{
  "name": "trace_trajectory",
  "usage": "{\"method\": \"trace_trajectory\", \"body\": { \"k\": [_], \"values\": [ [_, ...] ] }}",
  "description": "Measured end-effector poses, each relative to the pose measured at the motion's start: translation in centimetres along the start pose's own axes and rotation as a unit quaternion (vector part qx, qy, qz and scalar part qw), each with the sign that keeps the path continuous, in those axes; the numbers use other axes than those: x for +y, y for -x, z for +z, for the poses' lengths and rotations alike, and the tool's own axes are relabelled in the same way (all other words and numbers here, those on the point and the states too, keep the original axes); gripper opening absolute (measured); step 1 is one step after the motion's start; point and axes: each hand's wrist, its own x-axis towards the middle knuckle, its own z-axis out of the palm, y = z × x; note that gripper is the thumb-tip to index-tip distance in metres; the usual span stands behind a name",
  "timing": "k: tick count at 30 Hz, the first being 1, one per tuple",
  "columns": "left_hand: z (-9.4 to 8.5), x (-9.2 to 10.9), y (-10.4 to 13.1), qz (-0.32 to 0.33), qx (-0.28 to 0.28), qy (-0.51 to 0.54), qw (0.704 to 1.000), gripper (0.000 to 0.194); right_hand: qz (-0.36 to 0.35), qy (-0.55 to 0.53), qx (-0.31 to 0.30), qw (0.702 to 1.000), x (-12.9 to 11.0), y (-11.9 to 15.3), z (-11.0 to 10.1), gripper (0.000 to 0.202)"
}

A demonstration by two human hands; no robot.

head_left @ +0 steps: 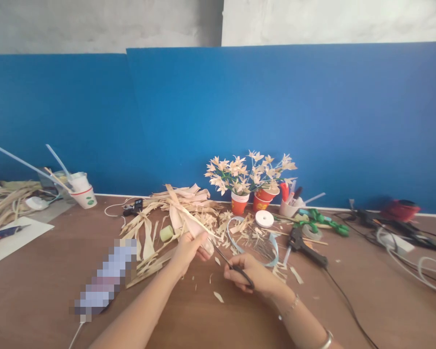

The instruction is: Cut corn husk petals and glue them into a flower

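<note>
Near the middle of the table, my left hand (192, 249) is closed on a pale dried husk (191, 222), pinching it between thumb and fingers. To its right, my right hand (245, 274) is closed round the dark handles of scissors (236, 268). The scissor blades point up and left towards the lower edge of the husk; whether they touch it is hard to see. Small cut scraps (218, 296) lie on the brown table (189, 315) below the hands. Behind the hands spreads a pile of dried husks (147, 237).
Pale flowers (236, 167) stand in red paper cups (239, 203) at the back. On the right are a glue gun (307, 247) with its cord, a white spool (264, 218) and green stems (321, 220). A pixelated object (107, 281) lies left; a white cup (83, 196) stands behind.
</note>
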Motion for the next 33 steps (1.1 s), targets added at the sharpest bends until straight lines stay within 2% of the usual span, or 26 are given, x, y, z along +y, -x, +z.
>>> {"method": "trace_trajectory", "body": {
  "k": [7, 12, 18, 27, 30, 33],
  "values": [
    [-0.1, 0.5, 0.2, -0.027, 0.001, -0.008, 1.0, 0.038, 0.003, 0.03, 0.005, 1.0, 0.1, 0.0, -0.2, 0.027],
    [-0.4, 0.8, 0.3, -0.035, -0.023, -0.013, 0.999, 0.039, -0.003, 0.053, -0.011, 0.999, 0.4, 0.0, -0.4, 0.025],
    [-1.1, 0.5, -0.1, -0.044, -0.056, -0.074, 0.995, 0.038, 0.005, 0.069, -0.033, 0.997, 0.0, 0.3, -0.5, 0.023],
    [-1.9, -1.0, -1.0, -0.039, -0.072, -0.175, 0.981, 0.034, 0.015, 0.081, -0.043, 0.996, 0.9, 0.1, -1.0, 0.019],
    [-2.1, -1.2, -1.2, -0.031, -0.061, -0.201, 0.977, 0.032, 0.036, 0.084, -0.04, 0.995, 0.6, 0.1, -0.9, 0.019],
    [-2.0, -1.0, -1.1, -0.016, -0.019, -0.199, 0.98, 0.034, 0.048, 0.088, -0.037, 0.994, 0.3, 0.3, -0.9, 0.021]
  ]
}}
